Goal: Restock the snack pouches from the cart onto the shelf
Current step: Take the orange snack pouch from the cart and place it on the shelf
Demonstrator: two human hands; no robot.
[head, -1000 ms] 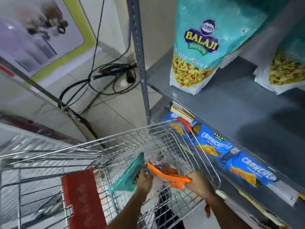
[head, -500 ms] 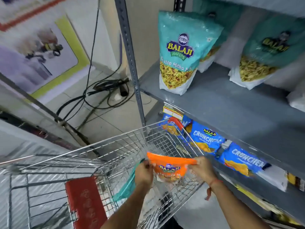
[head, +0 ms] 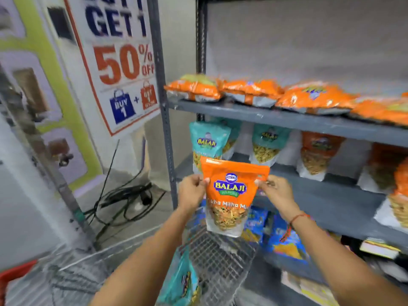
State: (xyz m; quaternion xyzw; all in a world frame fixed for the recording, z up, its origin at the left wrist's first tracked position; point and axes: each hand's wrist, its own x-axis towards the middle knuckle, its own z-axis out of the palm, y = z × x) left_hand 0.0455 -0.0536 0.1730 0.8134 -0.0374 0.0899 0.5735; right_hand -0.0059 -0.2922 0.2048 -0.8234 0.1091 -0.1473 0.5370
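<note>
Careful: your left hand point(head: 191, 191) and right hand point(head: 274, 191) only pinch the top corners of the orange pouch point(head: 231, 195), hanging upright above the cart point(head: 218, 261) before the shelf point(head: 331, 202), so a slipped corner would probably drop it back in.

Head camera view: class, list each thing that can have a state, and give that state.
Orange pouch: upright, sealed, held by both top corners.
Left hand: pinching its corner.
Right hand: pinching its corner.
Teal pouch: lying in the cart.
Top-shelf orange pouches: lying flat.
</note>
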